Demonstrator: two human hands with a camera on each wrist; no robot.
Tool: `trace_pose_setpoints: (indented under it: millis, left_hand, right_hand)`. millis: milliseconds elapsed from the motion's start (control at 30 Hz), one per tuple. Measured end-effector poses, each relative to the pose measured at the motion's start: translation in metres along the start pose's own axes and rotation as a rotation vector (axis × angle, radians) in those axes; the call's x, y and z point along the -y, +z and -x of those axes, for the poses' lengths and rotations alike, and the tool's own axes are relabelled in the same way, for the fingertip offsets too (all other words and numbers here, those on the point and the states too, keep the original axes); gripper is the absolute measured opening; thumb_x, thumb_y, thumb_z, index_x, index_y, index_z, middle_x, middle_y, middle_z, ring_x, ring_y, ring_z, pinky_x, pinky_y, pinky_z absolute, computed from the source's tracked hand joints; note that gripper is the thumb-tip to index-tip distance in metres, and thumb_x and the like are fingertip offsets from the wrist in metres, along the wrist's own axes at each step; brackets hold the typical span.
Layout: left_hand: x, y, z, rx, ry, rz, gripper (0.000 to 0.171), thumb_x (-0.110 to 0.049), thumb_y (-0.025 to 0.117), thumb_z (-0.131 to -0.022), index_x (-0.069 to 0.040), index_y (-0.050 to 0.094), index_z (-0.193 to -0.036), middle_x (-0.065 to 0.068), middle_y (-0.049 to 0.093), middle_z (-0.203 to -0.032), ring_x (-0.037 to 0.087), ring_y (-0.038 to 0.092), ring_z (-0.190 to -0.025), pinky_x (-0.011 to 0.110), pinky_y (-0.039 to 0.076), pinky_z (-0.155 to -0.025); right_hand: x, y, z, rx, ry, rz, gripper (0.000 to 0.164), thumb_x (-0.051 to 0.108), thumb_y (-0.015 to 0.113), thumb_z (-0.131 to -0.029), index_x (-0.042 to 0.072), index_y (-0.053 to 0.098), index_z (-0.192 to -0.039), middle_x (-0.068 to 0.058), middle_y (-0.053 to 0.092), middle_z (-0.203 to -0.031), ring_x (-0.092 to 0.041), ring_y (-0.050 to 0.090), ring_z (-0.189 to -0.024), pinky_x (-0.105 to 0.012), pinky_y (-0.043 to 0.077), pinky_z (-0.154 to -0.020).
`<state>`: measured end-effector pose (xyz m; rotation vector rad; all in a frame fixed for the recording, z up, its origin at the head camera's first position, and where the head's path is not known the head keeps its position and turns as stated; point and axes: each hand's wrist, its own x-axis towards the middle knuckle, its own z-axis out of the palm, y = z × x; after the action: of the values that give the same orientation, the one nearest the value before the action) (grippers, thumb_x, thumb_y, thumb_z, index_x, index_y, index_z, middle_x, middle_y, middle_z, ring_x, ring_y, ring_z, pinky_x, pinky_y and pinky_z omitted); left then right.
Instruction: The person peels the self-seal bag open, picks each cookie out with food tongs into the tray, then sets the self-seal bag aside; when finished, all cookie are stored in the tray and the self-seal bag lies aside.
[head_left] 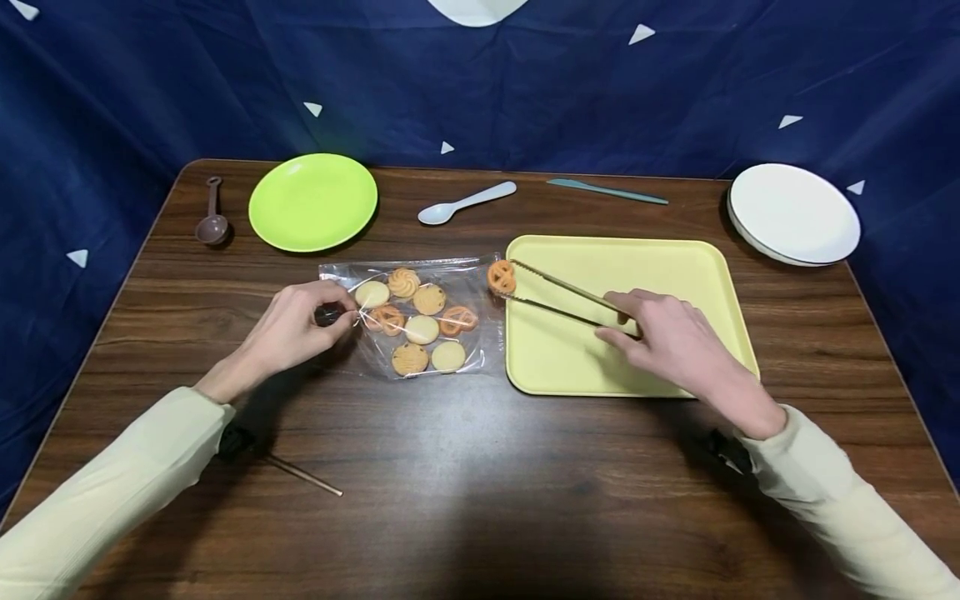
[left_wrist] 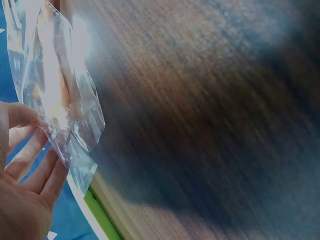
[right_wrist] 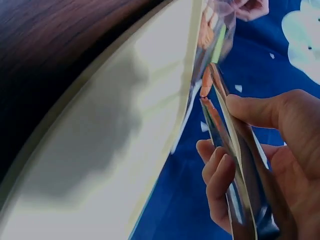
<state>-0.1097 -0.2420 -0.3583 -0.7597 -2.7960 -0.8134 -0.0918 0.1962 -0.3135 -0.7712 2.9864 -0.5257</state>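
Note:
A clear plastic bag (head_left: 442, 265) of round, swirled and pretzel-shaped cookies lies left of the pale yellow tray (head_left: 637, 258). At the bag's left end, my left hand (head_left: 296, 325) pinches the plastic between thumb and fingers; the left wrist view shows the crumpled film (left_wrist: 82, 162) at the fingertips. My right hand (head_left: 671, 337) grips a pair of metal tongs (head_left: 562, 286) above the tray. Between the tong tips is one pretzel-shaped cookie (head_left: 502, 277), over the gap where the bag's right end meets the tray's left edge. In the right wrist view this cookie (right_wrist: 206, 82) appears edge-on.
Along the back stand a brown measuring spoon (head_left: 213, 227), a lime green plate (head_left: 313, 202), a pale blue spoon (head_left: 467, 202), a teal knife (head_left: 607, 192) and white stacked dishes (head_left: 795, 212). A thin brown stick (head_left: 303, 477) lies by the left sleeve. Blue cloth hangs behind the table.

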Motion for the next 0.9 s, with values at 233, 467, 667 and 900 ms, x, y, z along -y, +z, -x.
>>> trace_pose_setpoints:
  millis: [233,467,667,900]
  left_hand:
    - [-0.001,-0.001,0.002,-0.017,-0.021,-0.005,0.014,0.0,0.068,-0.077,-0.014,0.066,-0.076,-0.002,0.064,-0.077,0.014,0.056,-0.07,0.037,0.044,-0.063]
    - [0.0,0.0,0.002,-0.003,-0.007,0.01,0.014,0.001,0.068,-0.076,-0.012,0.066,-0.078,-0.001,0.065,-0.079,0.015,0.059,-0.074,0.04,0.047,-0.066]
    - [-0.001,-0.001,0.002,0.007,-0.003,0.018,0.015,0.002,0.067,-0.076,-0.013,0.066,-0.079,-0.001,0.065,-0.081,0.015,0.059,-0.075,0.04,0.046,-0.065]
    - [-0.002,-0.001,0.001,0.017,0.0,0.02,0.015,0.001,0.067,-0.077,-0.013,0.066,-0.079,-0.002,0.064,-0.08,0.015,0.058,-0.074,0.04,0.046,-0.065]
  right_hand:
    - [-0.021,-0.005,0.008,0.006,0.085,0.026,0.03,0.029,0.068,-0.086,0.008,0.065,-0.107,-0.001,0.057,-0.074,-0.017,0.05,-0.06,-0.038,0.039,-0.048]
    - [-0.032,-0.003,0.01,0.063,0.134,0.018,0.029,0.034,0.066,-0.087,0.009,0.061,-0.1,-0.002,0.054,-0.073,-0.021,0.051,-0.065,-0.041,0.04,-0.05]
    - [-0.037,-0.001,0.011,0.092,0.119,-0.025,0.041,0.031,0.066,-0.088,0.011,0.05,-0.12,-0.004,0.06,-0.082,-0.02,0.056,-0.068,-0.041,0.044,-0.057]
    - [-0.04,0.004,0.013,0.065,0.054,-0.017,0.024,0.027,0.066,-0.089,0.016,0.057,-0.109,-0.007,0.062,-0.088,-0.02,0.061,-0.075,-0.043,0.046,-0.059]
